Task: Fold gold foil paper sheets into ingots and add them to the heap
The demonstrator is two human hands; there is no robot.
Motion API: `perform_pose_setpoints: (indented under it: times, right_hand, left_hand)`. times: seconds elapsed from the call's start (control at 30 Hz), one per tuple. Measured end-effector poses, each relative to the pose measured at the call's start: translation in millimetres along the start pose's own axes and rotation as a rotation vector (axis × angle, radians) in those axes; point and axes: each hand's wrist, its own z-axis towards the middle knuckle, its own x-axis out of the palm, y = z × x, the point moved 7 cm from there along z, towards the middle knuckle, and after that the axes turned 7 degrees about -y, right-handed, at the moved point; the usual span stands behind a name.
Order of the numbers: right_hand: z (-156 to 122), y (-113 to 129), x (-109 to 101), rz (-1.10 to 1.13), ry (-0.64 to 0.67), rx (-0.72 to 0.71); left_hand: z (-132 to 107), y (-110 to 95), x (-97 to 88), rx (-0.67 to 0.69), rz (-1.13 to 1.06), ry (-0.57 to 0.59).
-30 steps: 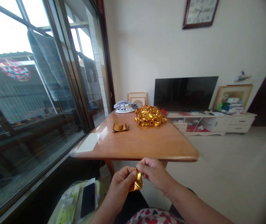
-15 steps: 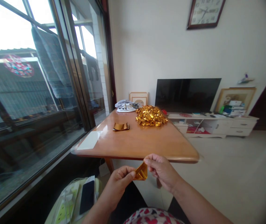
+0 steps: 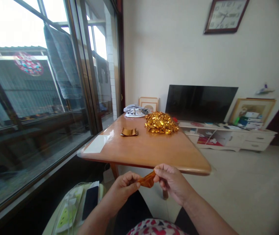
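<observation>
A small folded piece of gold foil paper (image 3: 147, 180) is pinched between both my hands, just below the near edge of the wooden table (image 3: 154, 151). My left hand (image 3: 123, 189) grips its left end with closed fingers. My right hand (image 3: 172, 182) grips its right end, fingers curled. On the table, a short stack of gold sheets (image 3: 129, 132) lies left of centre. A heap of folded gold pieces (image 3: 161, 122) sits at the far side.
A white sheet (image 3: 96, 144) lies on the table's left near corner. Crumpled cloth (image 3: 134, 111) is at the far end. A phone (image 3: 89, 202) rests on a pale seat to my left. Glass doors stand left; a television (image 3: 200, 102) and low cabinet stand behind.
The gold piece has turned from hanging upright to lying flatter and stretched between my hands. The view has shifted slightly to the left.
</observation>
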Motion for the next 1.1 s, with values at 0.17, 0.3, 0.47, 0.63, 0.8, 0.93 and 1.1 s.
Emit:
perform_pose_setpoints:
  times: [0.17, 0.3, 0.47, 0.63, 0.8, 0.93, 1.1]
  right_hand:
    - [0, -3, 2, -0.039, 0.017, 0.021]
    - [-2, -4, 4, -0.067, 0.041, 0.025]
    - [-6, -1, 9, -0.152, 0.052, -0.044]
    - [-4, -5, 12, -0.210, 0.027, -0.097]
    - [1, -16, 17, -0.250, 0.023, -0.135]
    - [5, -19, 19, -0.312, -0.001, -0.222]
    - [6, -13, 19, -0.481, -0.091, -0.310]
  left_hand:
    - [-1, 11, -9.3, -0.119, 0.018, -0.128]
    - [1, 18, -9.4, -0.143, -0.058, -0.163]
    - [4, 17, -10.2, -0.082, -0.055, -0.240]
    - [5, 17, -11.3, -0.026, -0.048, -0.335]
    - [3, 15, -12.7, 0.071, 0.040, -0.437]
    - [0, 8, -13.1, 0.241, 0.193, -0.498]
    - [-8, -1, -10.5, 0.396, 0.408, -0.546]
